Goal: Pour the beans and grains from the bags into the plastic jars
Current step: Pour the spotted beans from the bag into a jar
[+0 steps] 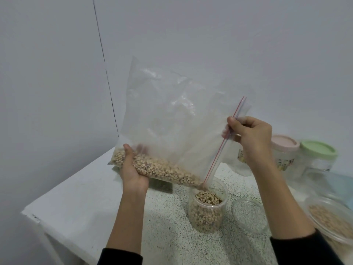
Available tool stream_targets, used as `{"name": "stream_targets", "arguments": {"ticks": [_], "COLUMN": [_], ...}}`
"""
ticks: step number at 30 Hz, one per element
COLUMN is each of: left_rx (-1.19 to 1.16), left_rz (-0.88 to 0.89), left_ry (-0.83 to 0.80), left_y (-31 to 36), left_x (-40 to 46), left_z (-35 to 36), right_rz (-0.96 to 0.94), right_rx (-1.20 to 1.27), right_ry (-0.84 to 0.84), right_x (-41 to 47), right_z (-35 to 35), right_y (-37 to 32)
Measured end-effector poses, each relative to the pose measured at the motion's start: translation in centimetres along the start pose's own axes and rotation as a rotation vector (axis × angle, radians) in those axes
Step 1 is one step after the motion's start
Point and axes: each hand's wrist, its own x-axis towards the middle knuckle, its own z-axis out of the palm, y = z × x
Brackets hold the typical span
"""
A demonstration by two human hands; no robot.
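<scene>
The clear zip-top plastic bag [172, 119] of pale beans slopes from the cupping left hand [131, 169] down to the open clear plastic jar [207, 205], its zip edge pinched by the right hand [250, 134]

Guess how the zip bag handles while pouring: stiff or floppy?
Likely floppy: the bag is thin, crinkled film. Probably bottom-heavy, since the beans pool along its low edge, cradled by the left hand. The right hand pinches the zip edge.

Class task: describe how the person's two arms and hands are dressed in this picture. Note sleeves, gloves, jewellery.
Both hands, left hand and right hand, are bare: no gloves, and no rings or watch show. Each forearm is uncovered down to a dark, black-looking sleeve pushed back near the elbow; the right sleeve matches it.
</scene>
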Motion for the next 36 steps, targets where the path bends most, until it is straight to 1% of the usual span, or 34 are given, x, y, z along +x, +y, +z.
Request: {"name": "stream_targets", "arguments": {"ticks": [6,10,13,15,19,25,36], "left_rx": [0.03,0.045,0.049,0.051,0.043,0.032,0.043], "left_rz": [0.042,0.069,0.056,0.04,0.0,0.031,0.021], "left_ry": [0.071,-0.008,-0.101,-0.124,-0.119,-0.079,-0.069], "left_y": [0.0,0.0,0.2,0.3,0.4,0.7,0.5], "left_x": [0.3,0.1,0.2,0.3,-0.1,-0.1,-0.4], "left_z": [-0.1,0.0,0.1,0.0,0.4,1.0,1.3], "right_rz": [0.017,0.036,0.048,0.048,0.044,0.054,0.054], "right_rx": [0.002,0.026,0.046,0.049,0.048,0.039,0.031], "right_ry": [-0.007,0.023,0.035,0.036,0.043,0.032,0.062], "right_x": [-0.2,-0.3,-0.2,-0.2,-0.2,-0.5,-0.6], "right_z": [0.3,0.0,-0.2,-0.4,-0.5,-0.3,-0.4], "right_y": [-0.4,-0.2,-0.1,-0.2,-0.3,-0.8,-0.8]}}
